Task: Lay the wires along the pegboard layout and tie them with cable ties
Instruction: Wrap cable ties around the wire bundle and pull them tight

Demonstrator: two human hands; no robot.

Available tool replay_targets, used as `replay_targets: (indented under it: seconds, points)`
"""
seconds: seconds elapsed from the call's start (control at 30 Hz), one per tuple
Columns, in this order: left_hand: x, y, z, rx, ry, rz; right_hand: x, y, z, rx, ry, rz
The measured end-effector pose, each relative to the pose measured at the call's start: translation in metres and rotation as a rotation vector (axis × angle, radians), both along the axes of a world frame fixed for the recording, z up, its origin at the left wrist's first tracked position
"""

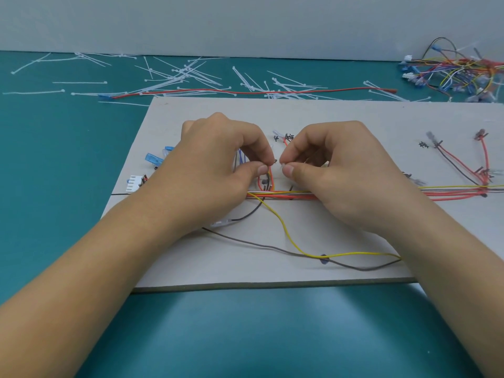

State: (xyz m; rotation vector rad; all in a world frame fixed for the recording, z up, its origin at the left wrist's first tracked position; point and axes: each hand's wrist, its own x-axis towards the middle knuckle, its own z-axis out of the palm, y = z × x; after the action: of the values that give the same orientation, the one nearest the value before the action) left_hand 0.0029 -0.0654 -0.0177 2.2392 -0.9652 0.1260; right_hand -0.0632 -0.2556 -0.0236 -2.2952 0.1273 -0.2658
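A grey pegboard (341, 115) lies on the teal table with a bundle of red, yellow and grey wires (450, 190) laid along its middle. At the board's centre a few of these wires turn upward in a short branch (268, 178). My left hand (218, 165) pinches one end of a thin white cable tie (278, 164) at that branch, thumb against curled fingers. My right hand (335, 170) pinches the tie's other end just to the right. A loose yellow wire (297, 245) and a grey wire (261, 244) trail over the board's near half.
Several loose white cable ties (185, 77) and a long red wire (245, 91) lie on the table behind the board. A tangle of spare wires (458, 72) sits at the far right. Blue terminals (154, 160) and a white connector (135, 182) lie at the board's left.
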Motion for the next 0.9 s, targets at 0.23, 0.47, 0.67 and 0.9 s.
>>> replay_targets:
  seconds: [0.23,0.47,0.67,0.9]
  points:
    - [-0.0004,-0.0006,-0.001,0.009,-0.007,-0.006,0.0001,0.0005,-0.0002,0.002,0.006,0.0]
    - [0.0003,-0.0006,-0.0023,-0.007,-0.009,-0.019,-0.0015,0.0029,0.0017,-0.01,0.006,0.02]
    - [0.0032,-0.0012,-0.005,-0.047,-0.004,-0.045,-0.0016,0.0041,0.0015,-0.007,-0.002,0.021]
    - [0.0054,-0.0029,-0.0048,-0.12,0.023,-0.071,-0.0009,0.0045,0.0004,-0.01,-0.044,0.012]
